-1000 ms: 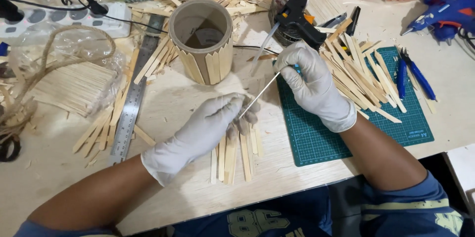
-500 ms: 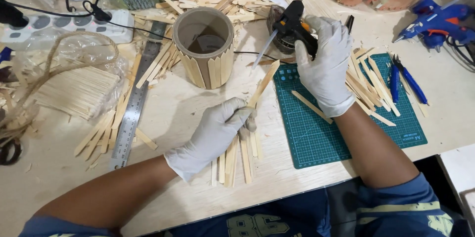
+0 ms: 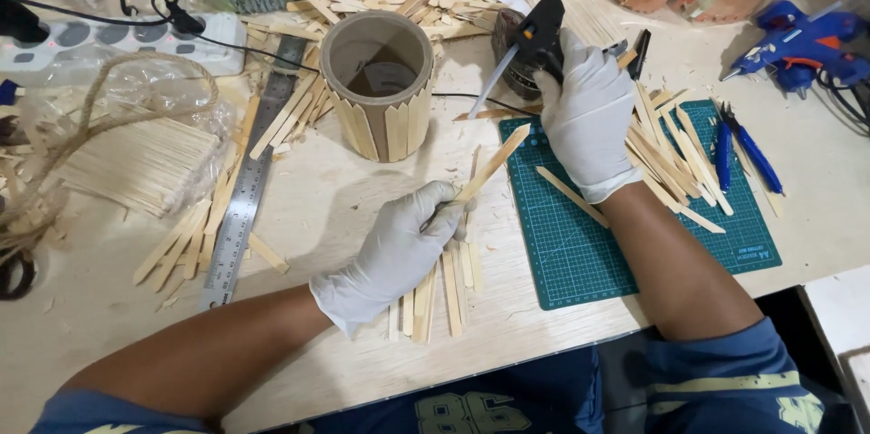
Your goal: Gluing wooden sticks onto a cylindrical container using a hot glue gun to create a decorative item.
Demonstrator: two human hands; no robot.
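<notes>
My left hand [image 3: 399, 248], in a white glove, pinches one flat wooden stick [image 3: 494, 163] that points up and to the right, above a loose row of cut sticks [image 3: 435, 284] on the table. My right hand [image 3: 589, 121], also gloved, grips a black glue gun [image 3: 539, 35] at the far edge of the green cutting mat [image 3: 625, 244]. A cardboard tube [image 3: 378, 81] stands upright behind the hands, with wooden sticks glued around its lower wall.
A steel ruler [image 3: 249, 185] lies left of the tube, beside a plastic bag of sticks [image 3: 145, 162] and rope. More sticks and blue pliers [image 3: 739, 153] lie on the mat. A blue glue gun [image 3: 797, 44], a power strip [image 3: 109, 40] and woven baskets line the back.
My right hand left the stick and moved back to take hold of the black glue gun. My left hand kept the stick and shifted slightly right.
</notes>
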